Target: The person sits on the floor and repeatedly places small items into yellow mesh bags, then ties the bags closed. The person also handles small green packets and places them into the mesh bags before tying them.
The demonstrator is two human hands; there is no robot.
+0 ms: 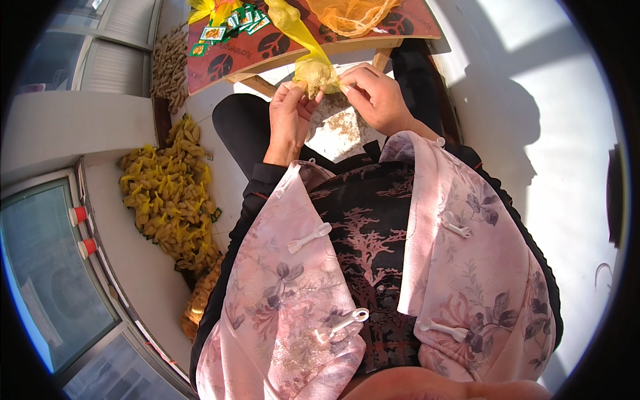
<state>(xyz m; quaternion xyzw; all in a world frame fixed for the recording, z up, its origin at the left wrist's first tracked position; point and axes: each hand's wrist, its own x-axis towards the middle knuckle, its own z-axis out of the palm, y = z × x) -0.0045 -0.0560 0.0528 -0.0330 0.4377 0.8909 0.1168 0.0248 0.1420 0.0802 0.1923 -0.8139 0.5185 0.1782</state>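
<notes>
A long yellow mesh net bag [311,42] hangs over the near edge of a red board table [295,54], with a pale knobbly root [316,75], like ginger, in its lower end. Another lump [284,15] lies higher up in the same netting, on the table. My left hand [292,107] holds the root's lower left side between thumb and fingers. The thumb and forefinger of my right hand [372,95] pinch the netting at the root's right side. Beside the net, small printed green-edged cards [213,33] lie on the board, near yellow netting [215,9].
Orange netting [350,15] lies on the table's far right. On the floor at left is a large pile of yellow-netted roots [167,200], with loose roots [172,65] beyond. A wooden table leg [382,58] stands near my right knee; a white wall [565,150] is at right.
</notes>
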